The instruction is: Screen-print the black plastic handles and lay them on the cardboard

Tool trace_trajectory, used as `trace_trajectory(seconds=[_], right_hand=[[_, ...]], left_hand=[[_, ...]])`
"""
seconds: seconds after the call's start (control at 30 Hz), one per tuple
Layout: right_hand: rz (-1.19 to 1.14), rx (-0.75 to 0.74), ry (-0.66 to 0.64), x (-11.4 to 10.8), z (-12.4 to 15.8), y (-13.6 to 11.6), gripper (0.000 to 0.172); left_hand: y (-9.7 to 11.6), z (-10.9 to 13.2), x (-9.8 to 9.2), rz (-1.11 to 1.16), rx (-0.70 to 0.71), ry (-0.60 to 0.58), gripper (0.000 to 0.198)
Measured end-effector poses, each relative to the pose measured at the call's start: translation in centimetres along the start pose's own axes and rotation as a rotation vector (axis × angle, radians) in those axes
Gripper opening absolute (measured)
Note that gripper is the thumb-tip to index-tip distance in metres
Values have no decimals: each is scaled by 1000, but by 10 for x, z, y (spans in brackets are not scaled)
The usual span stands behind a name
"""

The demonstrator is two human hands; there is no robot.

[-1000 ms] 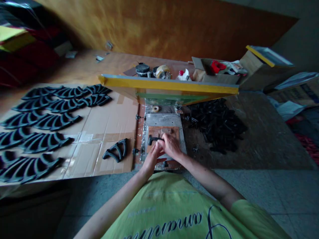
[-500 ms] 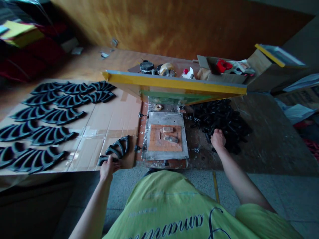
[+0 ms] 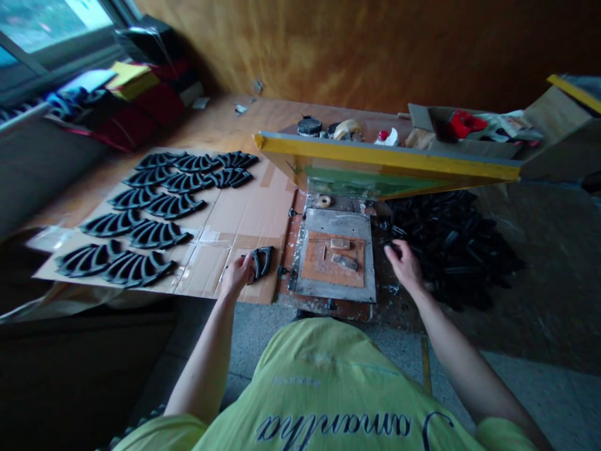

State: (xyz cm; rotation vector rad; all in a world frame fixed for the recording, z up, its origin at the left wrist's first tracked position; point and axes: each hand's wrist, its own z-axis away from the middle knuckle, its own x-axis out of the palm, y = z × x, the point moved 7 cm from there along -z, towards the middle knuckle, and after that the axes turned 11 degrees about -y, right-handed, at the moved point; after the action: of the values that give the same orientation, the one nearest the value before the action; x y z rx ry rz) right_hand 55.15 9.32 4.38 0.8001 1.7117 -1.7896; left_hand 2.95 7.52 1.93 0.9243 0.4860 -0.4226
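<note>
With both wrists bent, I curl my left hand (image 3: 238,274) at the short row of black pieces (image 3: 258,264) on the cardboard (image 3: 244,207), my right hand (image 3: 405,265) beside the black pile (image 3: 455,250). I cannot tell whether either grips anything. A brown wall (image 3: 375,50) backs the table (image 3: 225,119).

Black pieces (image 3: 455,241), tan cardboard (image 3: 235,216), yellow-edged frame (image 3: 385,153), grey plate (image 3: 338,219), dark-lettered green shirt (image 3: 338,382)
</note>
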Motion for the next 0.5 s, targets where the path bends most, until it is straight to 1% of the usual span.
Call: trace_trajectory(seconds=[0.07,0.13,0.17,0.2,0.23,0.3,0.33,0.37,0.4,0.43,0.5], right_hand=[[-117,-116,-222,44,0,-45,42],[-105,-222,-384,80,1,-81,31],[-35,-259,-421,93,0,-93,23],[69,-281,-432,102,-1,-102,18],[189,-291,-422,108,-4,-108,16],[395,-290,-371,114,-9,-115,18],[462,-286,-342,115,-11,-118,19],[507,-285,-315,115,-12,-120,19],[534,-286,-287,113,-13,-122,19],[545,-287,-260,111,-13,-122,18],[504,-274,-203,101,-12,-114,17]], left_hand=[[57,4,8,230,169,-17,47],[120,11,12,430,365,-48,46],[151,16,11,516,464,-57,48],[180,20,10,594,553,-69,50],[206,25,7,659,629,-72,52],[246,31,1,742,743,-79,55],[260,34,-1,761,777,-86,56],[270,36,-2,771,798,-95,57],[275,38,-3,775,807,-105,57],[276,41,-4,776,807,-113,58],[265,50,-4,768,789,-124,59]])
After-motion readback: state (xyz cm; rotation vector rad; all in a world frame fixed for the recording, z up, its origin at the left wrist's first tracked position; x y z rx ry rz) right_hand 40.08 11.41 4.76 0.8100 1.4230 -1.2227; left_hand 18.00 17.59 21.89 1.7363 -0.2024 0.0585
